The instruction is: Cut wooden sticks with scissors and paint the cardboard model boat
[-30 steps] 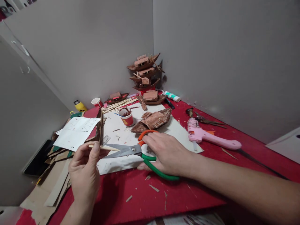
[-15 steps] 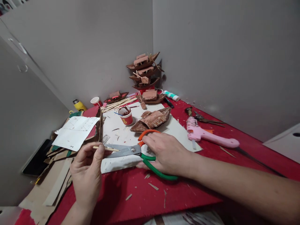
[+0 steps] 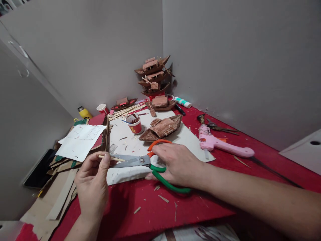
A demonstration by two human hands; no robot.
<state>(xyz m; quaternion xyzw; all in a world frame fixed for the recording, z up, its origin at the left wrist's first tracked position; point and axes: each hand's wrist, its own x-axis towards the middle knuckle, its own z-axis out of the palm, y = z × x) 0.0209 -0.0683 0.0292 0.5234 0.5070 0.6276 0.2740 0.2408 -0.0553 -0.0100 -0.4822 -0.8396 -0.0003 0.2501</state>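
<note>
My left hand (image 3: 94, 182) pinches a thin wooden stick (image 3: 119, 159) between thumb and fingers. The stick's right end lies at the blades of a pair of scissors (image 3: 134, 161). Wrapped around the orange and green handles is my right hand (image 3: 175, 164), and the blades point left, slightly parted. Just behind the scissors, a brown model boat (image 3: 162, 129) with a curved, slatted cover rests on white paper (image 3: 117, 140). A red paper cup (image 3: 135, 125) smeared with brown paint stands to the boat's left.
A pink glue gun (image 3: 223, 145) lies at right, its cord trailing. More model boats (image 3: 154, 75) are stacked in the corner. Thin sticks (image 3: 126, 111) lie at the back. Cardboard (image 3: 47, 201) and a drawn sheet (image 3: 81, 140) sit at left. Scraps dot the red table (image 3: 195, 209).
The camera view has shifted very slightly. Both hands, the stick and the scissors hold nearly the same position.
</note>
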